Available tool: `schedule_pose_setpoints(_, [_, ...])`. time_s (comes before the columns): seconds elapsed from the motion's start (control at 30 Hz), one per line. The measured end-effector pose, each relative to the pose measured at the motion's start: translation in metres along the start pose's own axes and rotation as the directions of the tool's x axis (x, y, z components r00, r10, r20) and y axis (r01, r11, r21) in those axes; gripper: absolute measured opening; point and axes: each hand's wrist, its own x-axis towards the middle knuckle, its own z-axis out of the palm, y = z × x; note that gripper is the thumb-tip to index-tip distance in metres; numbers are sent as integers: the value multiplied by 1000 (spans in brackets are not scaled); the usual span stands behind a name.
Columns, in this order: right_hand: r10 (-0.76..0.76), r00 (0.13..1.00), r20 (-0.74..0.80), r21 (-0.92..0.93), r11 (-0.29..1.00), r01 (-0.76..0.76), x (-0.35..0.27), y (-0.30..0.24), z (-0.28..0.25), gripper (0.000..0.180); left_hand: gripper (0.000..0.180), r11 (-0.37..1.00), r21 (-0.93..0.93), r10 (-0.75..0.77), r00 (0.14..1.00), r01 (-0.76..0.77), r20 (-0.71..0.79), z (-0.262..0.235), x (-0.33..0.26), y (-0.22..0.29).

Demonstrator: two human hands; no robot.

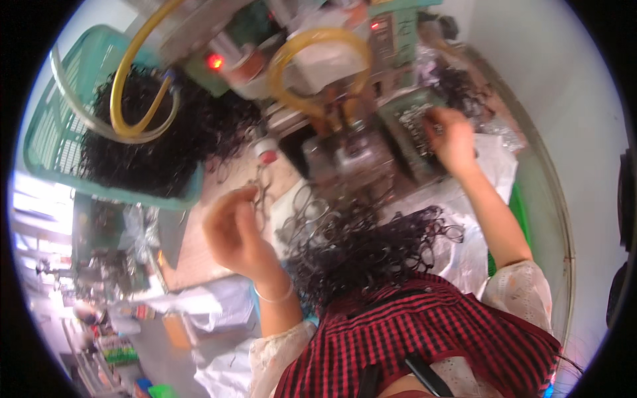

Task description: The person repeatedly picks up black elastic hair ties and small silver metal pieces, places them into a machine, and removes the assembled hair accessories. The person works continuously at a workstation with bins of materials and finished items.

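The right hand [453,139] dips its fingertips among small silvery parts [415,126] in a tray [403,147] beside a machine [361,156] with a yellow hose [322,35]. The left hand [239,232], blurred, curls over the worktop [199,251], near a heap of black loops [371,249]. At left, a teal basket [56,136] holds more dark loops [149,149].

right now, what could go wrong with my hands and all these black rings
The right hand, at the tray of small metal pieces, might knock some out. The black rings lie in a loose, overlapping heap reaching the red-and-black checked apron, so some could tangle or slip off.
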Motion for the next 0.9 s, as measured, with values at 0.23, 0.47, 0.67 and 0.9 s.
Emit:
schedule_pose_setpoints(0.23, [170,981,97,94,979,-179,8,-13,1,13,28,716,566,-297,555,-408,777,-139,26,-133])
schedule_pose_setpoints(0.47, [313,931,190,84,939,-333,-4,-11,-26,16,27,691,651,-333,660,-315,674,-174,7,-188])
schedule_pose_setpoints(0.67, [373,923,99,256,887,-385,-10,-26,-26,15,18,637,769,-269,920,-53,286,-121,95,-258])
schedule_pose_setpoints(0.9, [133,982,131,606,773,-186,28,-111,-29,16,27,589,781,-155,920,-208,361,-102,53,-322])
